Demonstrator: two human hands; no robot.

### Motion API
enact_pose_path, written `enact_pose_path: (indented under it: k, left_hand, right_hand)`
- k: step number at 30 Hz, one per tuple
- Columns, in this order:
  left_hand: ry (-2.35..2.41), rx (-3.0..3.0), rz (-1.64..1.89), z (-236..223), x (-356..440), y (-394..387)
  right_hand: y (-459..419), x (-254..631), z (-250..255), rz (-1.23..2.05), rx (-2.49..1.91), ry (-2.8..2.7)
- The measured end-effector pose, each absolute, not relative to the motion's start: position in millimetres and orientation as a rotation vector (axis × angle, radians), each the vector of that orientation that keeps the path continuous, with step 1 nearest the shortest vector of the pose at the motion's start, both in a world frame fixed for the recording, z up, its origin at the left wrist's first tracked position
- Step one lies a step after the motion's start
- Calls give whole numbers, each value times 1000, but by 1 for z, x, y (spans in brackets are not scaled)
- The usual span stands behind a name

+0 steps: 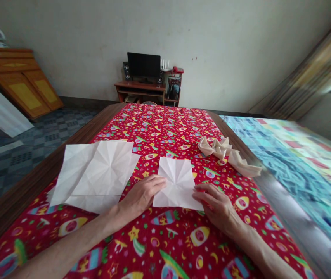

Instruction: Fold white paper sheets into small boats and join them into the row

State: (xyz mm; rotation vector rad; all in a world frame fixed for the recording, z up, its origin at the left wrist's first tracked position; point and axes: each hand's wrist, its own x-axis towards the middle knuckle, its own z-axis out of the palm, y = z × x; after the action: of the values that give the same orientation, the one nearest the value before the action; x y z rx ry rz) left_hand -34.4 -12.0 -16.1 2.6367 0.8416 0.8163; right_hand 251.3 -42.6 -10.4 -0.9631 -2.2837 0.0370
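Observation:
A small creased sheet of white paper (174, 174) lies in front of me, with fold lines fanning out from its middle. My left hand (149, 190) is closed on its left edge, the fingertips over the paper and the thumb hidden. At the right edge, my right hand (216, 203) holds the sheet between curled fingers. To the left is a pile of larger creased paper sheets (104, 170), overlapping one another. Several folded paper pieces (216, 147) with pointed tips sit to the right, beyond my right hand.
A red patterned cloth (165, 128) covers the table, whose brown edge (84, 131) shows along the left. A bed with a patchwork cover (270, 155) adjoins the right side. Beyond the far end stand a desk (140, 86) with a monitor (144, 65) and a red telephone (178, 70).

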Motion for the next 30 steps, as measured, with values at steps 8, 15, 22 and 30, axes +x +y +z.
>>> enact_pose_path:
  k: [8,15,22,30]
  left_hand:
    - [987,2628,891,-19,-33,-20]
    - [1260,2520,876,-12,-28,-15]
    - [1748,2233,611,0,-12,-5]
    - [1908,2332,370,-2,-7,-4]
  right_hand:
    - [-26,241,-5,347,-1007,-2370]
    - [-16,234,-12,661,-1415,-1979]
    - [-2,225,-9,627,-1590,-1881]
    - [3,222,-12,494,-1713,-1949]
